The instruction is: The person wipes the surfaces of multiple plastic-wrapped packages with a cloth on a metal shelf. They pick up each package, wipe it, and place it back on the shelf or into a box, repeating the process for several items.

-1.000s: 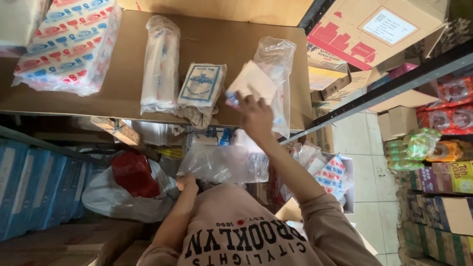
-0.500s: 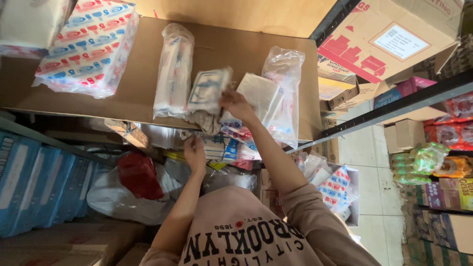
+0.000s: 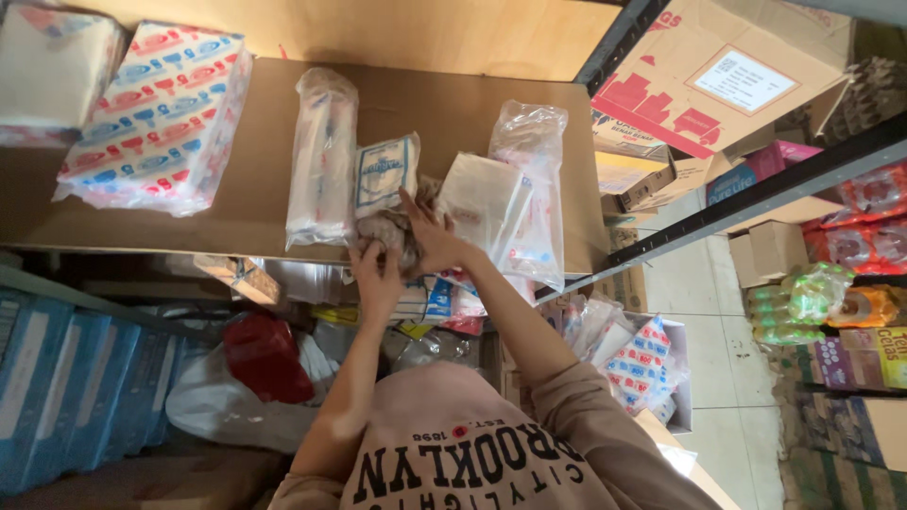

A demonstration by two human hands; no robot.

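Both hands up at front edge of the brown cardboard-lined shelf (image 3: 265, 203), working one crumpled clear plastic bag w/ greyish contents (image 3: 402, 236). Left hand (image 3: 378, 274): fingers curled, pinching bag's lower edge from below. Right hand (image 3: 433, 236): fingers spread over bag's right side, pressing on it, not fully closed. Both forearms reach up from the pink sweatshirt, elbows bent, wrists close together.

Count on shelf near hands:
- 1 small flat white packet w/ blue print (image 3: 385, 172), touching bag top, upright-ish.
- 1 long clear-wrapped white pack (image 3: 321, 156), just left of the packet.
- 2 clear plastic bags of white flat packs (image 3: 529, 203), right of the hands, overlapping, hanging over shelf edge.
- 1 big red-blue patterned wrapped bundle (image 3: 156, 118), far left, well apart.

Below shelf: 1 red plastic bag (image 3: 265, 354), a row of blue boxes (image 3: 66, 387); count unclear.
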